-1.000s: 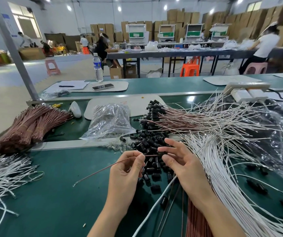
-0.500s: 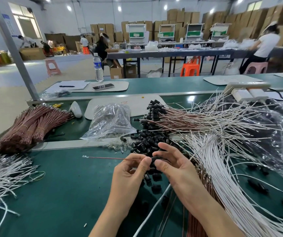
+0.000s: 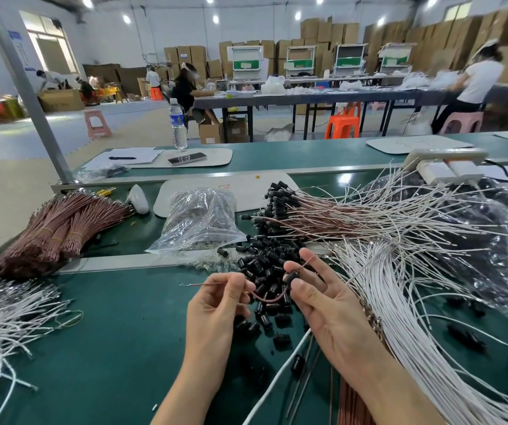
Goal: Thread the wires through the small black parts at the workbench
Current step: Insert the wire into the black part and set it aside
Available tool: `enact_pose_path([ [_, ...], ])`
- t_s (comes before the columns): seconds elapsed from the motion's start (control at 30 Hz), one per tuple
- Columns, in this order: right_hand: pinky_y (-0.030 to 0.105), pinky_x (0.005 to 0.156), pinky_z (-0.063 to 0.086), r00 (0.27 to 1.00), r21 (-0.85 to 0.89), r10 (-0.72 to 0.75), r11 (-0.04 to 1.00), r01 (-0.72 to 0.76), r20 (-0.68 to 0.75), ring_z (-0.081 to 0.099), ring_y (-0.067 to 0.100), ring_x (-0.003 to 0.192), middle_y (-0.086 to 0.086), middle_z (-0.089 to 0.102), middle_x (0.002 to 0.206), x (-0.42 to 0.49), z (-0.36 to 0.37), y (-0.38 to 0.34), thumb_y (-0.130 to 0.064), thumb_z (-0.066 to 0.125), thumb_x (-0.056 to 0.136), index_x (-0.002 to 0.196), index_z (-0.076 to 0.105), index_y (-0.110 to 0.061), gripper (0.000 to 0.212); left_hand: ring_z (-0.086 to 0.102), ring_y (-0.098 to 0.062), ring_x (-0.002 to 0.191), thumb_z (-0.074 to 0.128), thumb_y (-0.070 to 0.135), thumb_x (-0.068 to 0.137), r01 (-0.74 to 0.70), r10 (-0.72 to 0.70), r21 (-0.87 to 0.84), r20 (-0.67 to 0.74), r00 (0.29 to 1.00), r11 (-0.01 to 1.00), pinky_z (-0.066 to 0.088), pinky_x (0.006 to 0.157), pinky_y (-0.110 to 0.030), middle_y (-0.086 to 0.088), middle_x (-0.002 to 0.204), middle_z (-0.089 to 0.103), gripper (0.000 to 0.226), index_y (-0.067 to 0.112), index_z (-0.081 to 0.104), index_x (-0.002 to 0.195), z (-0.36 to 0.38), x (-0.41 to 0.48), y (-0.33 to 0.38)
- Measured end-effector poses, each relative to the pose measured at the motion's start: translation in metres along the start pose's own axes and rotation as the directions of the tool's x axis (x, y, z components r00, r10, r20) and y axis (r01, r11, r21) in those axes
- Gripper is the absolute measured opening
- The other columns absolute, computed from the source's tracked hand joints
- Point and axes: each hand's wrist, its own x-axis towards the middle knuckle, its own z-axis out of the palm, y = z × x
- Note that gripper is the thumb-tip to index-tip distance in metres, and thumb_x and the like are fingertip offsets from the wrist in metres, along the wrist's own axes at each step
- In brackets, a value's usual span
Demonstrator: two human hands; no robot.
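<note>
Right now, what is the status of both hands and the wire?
Left hand pinches brown wire. Right hand pinches black part, wire tip through it. Loose parts pile beneath, nothing blocking.

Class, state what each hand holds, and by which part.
The left hand pinches the brown wire near one end; the right hand pinches the small black part on it.

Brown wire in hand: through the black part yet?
Through: wire exits both sides of the black part pinched by the right hand.

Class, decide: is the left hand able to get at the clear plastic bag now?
Likely yes: nothing tall stands between the left hand and bag, though its fingers pinch a brown wire.
</note>
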Motion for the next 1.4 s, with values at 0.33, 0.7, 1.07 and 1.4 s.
enact_pose_path([
  [0.33,0.026,0.081,0.061,0.998,0.213,0.021,0.977,-0.009,-0.052,0.074,0.021,0.098,0.013,0.073,0.112,-0.003,0.003,-0.005,0.008,0.07,0.075,0.126,0.07,-0.009,0.054,0.062,-0.01,0.068,0.076,0.039,0.073,0.041,-0.054,-0.138,-0.085,0.995,0.99,0.053,0.052,-0.023,-0.006,0.085,0.073,0.018,0.023,0.078,0.08,0.005,-0.002,0.016],
  [0.7,0.029,0.077,0.062,0.999,0.295,0.043,0.955,-0.032,-0.032,0.073,0.018,0.088,0.01,0.073,0.108,-0.006,0.013,-0.002,0.007,0.071,0.073,0.117,0.074,-0.008,0.046,0.068,-0.011,0.073,0.074,0.043,0.073,0.031,-0.06,-0.147,-0.192,0.98,0.989,0.057,0.058,-0.022,-0.008,0.089,0.077,0.025,0.024,0.082,0.087,0.011,-0.008,0.023],
  [1.07,0.025,0.077,0.061,0.995,0.276,0.046,0.961,-0.019,-0.093,0.073,0.016,0.089,0.007,0.074,0.107,-0.006,0.012,0.001,0.003,0.072,0.075,0.114,0.077,-0.012,0.042,0.07,-0.016,0.067,0.073,0.04,0.078,0.039,-0.053,-0.07,-0.211,0.976,0.997,0.057,0.058,-0.023,-0.01,0.086,0.078,0.021,0.023,0.082,0.086,0.016,-0.012,0.019],
  [1.4,0.026,0.074,0.062,0.995,0.267,0.087,0.961,-0.069,-0.056,0.074,0.016,0.086,0.01,0.075,0.114,-0.006,0.009,0.005,0.006,0.066,0.08,0.114,0.076,-0.011,0.039,0.071,-0.016,0.068,0.074,0.044,0.075,0.071,-0.073,-0.029,-0.092,0.993,0.997,0.055,0.058,-0.022,-0.011,0.084,0.077,0.026,0.021,0.08,0.084,0.02,-0.017,0.018],
])
